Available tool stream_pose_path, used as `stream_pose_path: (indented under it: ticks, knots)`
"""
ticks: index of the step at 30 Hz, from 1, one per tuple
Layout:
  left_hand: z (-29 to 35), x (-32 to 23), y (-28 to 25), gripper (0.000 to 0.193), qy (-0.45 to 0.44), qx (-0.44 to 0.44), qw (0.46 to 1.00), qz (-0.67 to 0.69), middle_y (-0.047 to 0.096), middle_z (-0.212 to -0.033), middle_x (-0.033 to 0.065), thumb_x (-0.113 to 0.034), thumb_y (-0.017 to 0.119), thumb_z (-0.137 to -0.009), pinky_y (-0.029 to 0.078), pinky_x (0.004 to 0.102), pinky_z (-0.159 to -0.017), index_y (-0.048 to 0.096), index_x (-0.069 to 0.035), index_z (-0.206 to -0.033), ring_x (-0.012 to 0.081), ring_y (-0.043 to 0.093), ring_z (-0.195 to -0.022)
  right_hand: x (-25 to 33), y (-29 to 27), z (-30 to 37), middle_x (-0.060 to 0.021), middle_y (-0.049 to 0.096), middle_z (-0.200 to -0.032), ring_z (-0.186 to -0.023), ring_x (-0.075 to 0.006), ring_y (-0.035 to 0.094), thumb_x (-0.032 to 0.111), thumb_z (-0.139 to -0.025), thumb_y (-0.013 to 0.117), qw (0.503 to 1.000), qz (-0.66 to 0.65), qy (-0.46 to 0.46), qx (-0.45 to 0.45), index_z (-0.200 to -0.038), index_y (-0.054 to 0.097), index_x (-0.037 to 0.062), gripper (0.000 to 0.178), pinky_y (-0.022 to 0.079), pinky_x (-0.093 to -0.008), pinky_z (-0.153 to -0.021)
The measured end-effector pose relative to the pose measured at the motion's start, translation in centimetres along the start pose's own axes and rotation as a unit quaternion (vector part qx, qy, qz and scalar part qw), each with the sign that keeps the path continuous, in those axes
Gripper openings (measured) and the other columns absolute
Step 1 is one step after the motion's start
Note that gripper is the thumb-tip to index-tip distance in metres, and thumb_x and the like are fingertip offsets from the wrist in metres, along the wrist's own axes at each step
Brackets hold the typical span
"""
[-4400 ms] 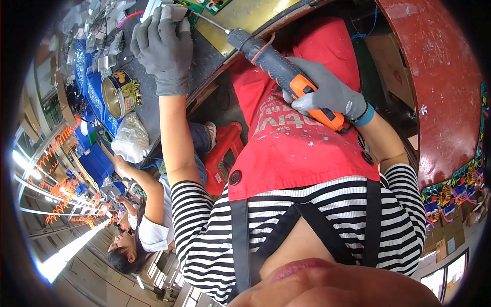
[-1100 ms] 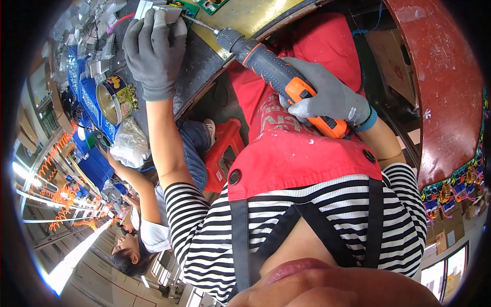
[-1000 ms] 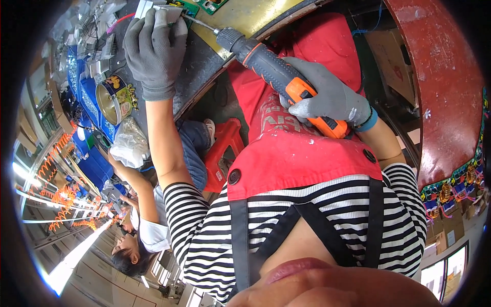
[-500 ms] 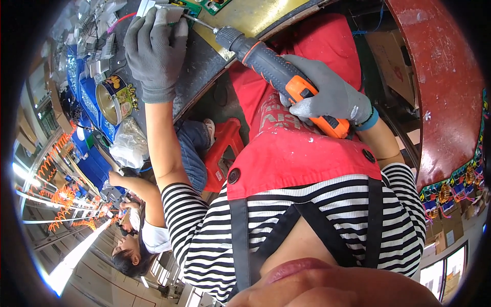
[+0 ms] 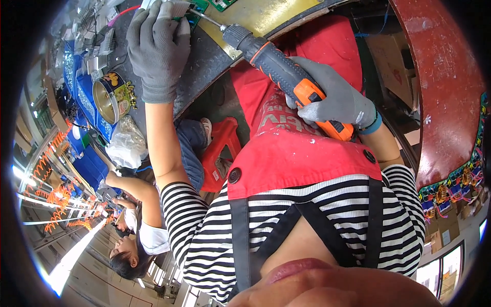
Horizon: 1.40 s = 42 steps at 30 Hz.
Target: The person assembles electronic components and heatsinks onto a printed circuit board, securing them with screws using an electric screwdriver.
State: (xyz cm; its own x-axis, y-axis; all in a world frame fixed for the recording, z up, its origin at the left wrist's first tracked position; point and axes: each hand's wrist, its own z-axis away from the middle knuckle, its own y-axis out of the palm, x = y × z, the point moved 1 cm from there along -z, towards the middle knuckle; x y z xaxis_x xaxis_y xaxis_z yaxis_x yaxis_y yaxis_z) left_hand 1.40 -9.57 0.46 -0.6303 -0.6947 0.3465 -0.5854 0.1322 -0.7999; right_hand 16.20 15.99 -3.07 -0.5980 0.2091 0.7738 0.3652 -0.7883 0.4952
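Note:
My left hand [image 5: 159, 56], in a grey glove, is closed on a pale metal heat sink [image 5: 179, 8] at the top of the picture. A green circuit board [image 5: 199, 7] shows beside and partly under the heat sink. With my right hand [image 5: 337, 97], also gloved in grey, I grip a black and orange cordless drill driver [image 5: 279, 66]. Its long thin bit points up and left, and the tip meets the side of the heat sink by my left fingers. Whether a screw sits at the tip is too small to tell.
A yellow metal plate [image 5: 255, 23] covers part of the dark workbench [image 5: 215, 53]. Left of my forearm stand a printed tin can [image 5: 106, 102], a clear plastic bag [image 5: 127, 146], blue bins [image 5: 82, 92] and loose finned heat sinks [image 5: 107, 42]. A co-worker [image 5: 148, 235] sits at the lower left.
The driver and my right hand have shifted slightly right. My left hand has also moved a little right with the heat sink, and the bit stays against it.

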Motion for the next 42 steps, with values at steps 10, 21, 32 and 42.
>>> stream_pose_path:
  ticks: [10,21,32,42]
  knots:
    - [0.1,0.1,0.6,0.039,-0.023,-0.024,0.999,0.019,0.069,-0.106,0.005,-0.025,0.078,-0.072,0.048,0.0435,-0.093,0.065,-0.013,-0.107,0.0285,0.064,-0.101,0.3,0.2,-0.2,-0.0066,0.059,-0.085,-0.07,-0.0114,0.056,0.013,-0.064,0.067,0.999,0.042,-0.003,-0.028,-0.127,0.046,-0.0013,0.068,0.051,-0.026,-0.064]
    - [0.3,-0.2,0.5,0.038,-0.031,-0.027,0.999,0.023,0.069,-0.106,0.0055,-0.024,0.078,-0.072,0.051,0.0391,-0.088,0.066,-0.013,-0.107,0.0283,0.064,-0.099,0.5,-0.3,0.3,-0.0094,0.058,-0.083,-0.051,-0.0145,0.055,0.011,-0.061,0.065,0.99,-0.135,0.045,0.024,-0.123,0.046,-0.0013,0.066,0.048,-0.0278,-0.045]
    - [-0.3,-0.1,-0.2,0.046,-0.032,-0.01,0.998,0.057,0.066,-0.111,0.0095,-0.032,0.079,-0.073,0.049,0.0417,-0.089,0.062,-0.008,-0.108,0.0306,0.061,-0.101,1.5,-1.5,5.1,-0.0058,0.06,-0.085,-0.068,-0.0135,0.058,0.008,-0.067,0.067,1.0,-0.004,-0.022,-0.012,-0.122,0.05,0.0009,0.058,0.05,-0.0278,-0.061]
    - [-11.6,-12.8,0.9,0.026,-0.072,-0.027,0.953,0.292,0.067,-0.103,0.011,-0.019,0.065,-0.088,0.05,0.0381,-0.086,0.065,-0.005,-0.11,0.0295,0.063,-0.095,0.6,-3.6,9.7,-0.0106,0.059,-0.087,-0.057,-0.0175,0.059,0.003,-0.062,0.059,0.946,-0.055,-0.142,-0.287,-0.131,0.039,-0.0009,0.072,0.05,-0.0297,-0.049]
